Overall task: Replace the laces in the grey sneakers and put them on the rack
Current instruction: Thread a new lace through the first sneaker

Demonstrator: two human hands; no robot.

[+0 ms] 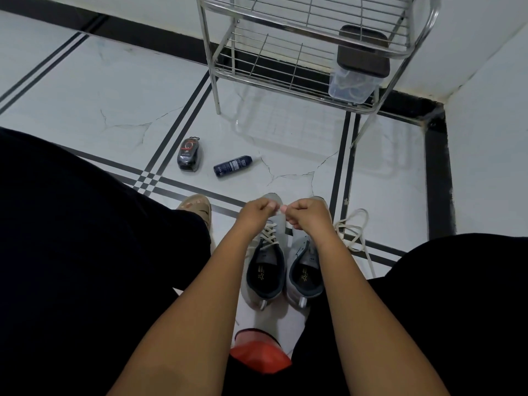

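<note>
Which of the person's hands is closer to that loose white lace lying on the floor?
The right hand. The loose lace lies just to its right on the floor; the left hand is farther off, beyond the right hand, over the laced sneaker.

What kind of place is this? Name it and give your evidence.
Probably a home entryway or room corner: a metal shoe rack stands against the wall on a tiled floor, with grey sneakers and a spray bottle nearby.
</note>
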